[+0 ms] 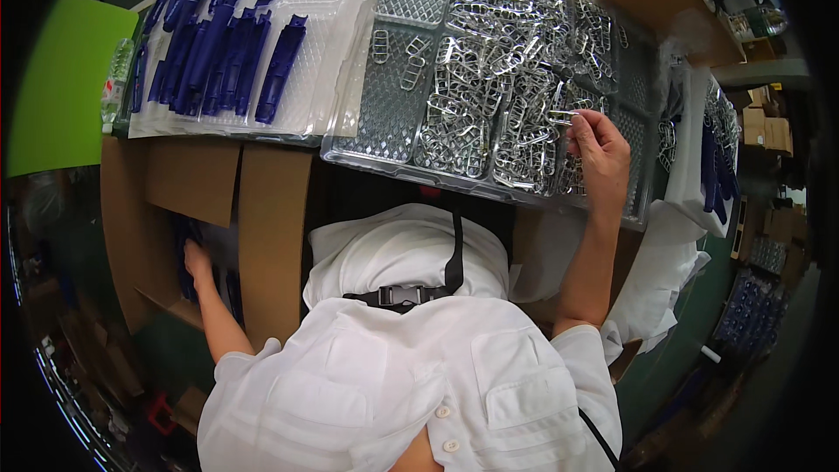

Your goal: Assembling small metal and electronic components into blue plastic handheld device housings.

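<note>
My right hand (599,156) is above the clear plastic tray (384,157), its thumb and fingers pinched on a small shiny metal clip (564,114). Heaps of similar metal clips (516,61) fill several of the tray's compartments, and a few lie loose in the left ones. On the left, my left hand (197,260) reaches down into an open cardboard box (273,236). Dark blue plastic pieces (182,232) show beside it there. Its fingers are mostly hidden, so whether it grips one is unclear.
Long blue plastic pieces (281,70) lie on a white textured sheet (323,44) at the far left. Beside it stand a clear bottle (116,79) and a bright green panel (65,79). To the right, a white container (699,149) holds more clips and blue pieces.
</note>
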{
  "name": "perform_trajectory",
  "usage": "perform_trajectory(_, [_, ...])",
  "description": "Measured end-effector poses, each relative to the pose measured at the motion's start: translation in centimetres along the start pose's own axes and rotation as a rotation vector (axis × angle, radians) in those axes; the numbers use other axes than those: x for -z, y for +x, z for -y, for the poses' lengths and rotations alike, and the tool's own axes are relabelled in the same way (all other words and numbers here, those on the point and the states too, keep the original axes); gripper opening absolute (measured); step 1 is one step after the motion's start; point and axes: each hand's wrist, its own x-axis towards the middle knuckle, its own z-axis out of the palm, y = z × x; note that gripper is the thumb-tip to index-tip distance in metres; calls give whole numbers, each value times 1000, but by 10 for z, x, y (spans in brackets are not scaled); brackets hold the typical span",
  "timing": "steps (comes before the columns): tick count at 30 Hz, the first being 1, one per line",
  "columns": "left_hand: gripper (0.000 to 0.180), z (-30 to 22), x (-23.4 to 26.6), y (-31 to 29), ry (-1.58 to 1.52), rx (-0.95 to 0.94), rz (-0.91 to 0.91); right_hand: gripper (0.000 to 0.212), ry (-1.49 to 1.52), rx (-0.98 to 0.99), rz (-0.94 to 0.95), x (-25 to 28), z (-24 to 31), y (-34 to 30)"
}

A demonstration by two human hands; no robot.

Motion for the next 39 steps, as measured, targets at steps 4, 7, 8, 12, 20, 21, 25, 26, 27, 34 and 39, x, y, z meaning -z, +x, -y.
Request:
perform_trajectory(4, [61, 7, 60, -58, -368, 18, -106, 16, 23, 186, -86, 4, 11, -10])
perform_trajectory(7, [44, -47, 126, -125, -1335, 116, -121, 12, 267, 53, -113, 2, 28, -25])
perform_trajectory(8, [43, -97, 176, -163, -1422, 49, -129, 11, 294, 54, -116, 0, 34, -28])
perform_trajectory(12, [55, -224, 235, -232, -1773, -425, 306, 10, 358, 151, -37, -8, 53, -41])
perform_trajectory(20, [64, -393, 231, -290, -1562, -758, 1500, 24, 113, 561, 142, -35, 113, -93])
perform_trajectory(21, [64, -397, 231, -292, -1554, -765, 1522, 24, 100, 554, 128, -40, 114, -97])
perform_trajectory(25, [57, -404, 231, -303, -1429, -907, 1462, 19, -146, 586, 82, -51, 113, -99])
perform_trajectory(26, [56, -403, 232, -305, -1384, -939, 1390, 18, -276, 700, 52, -53, 112, -99])
perform_trajectory(27, [55, -403, 235, -306, -1376, -927, 1373, 18, -319, 676, 76, -53, 110, -100])
perform_trajectory(34, [49, -402, 229, -308, -1374, -981, 1217, 17, -328, 616, 113, -66, 106, -98])
perform_trajectory(39, [41, -402, 225, -305, -1304, -1059, 1054, 18, -369, 548, 215, -73, 100, -95])
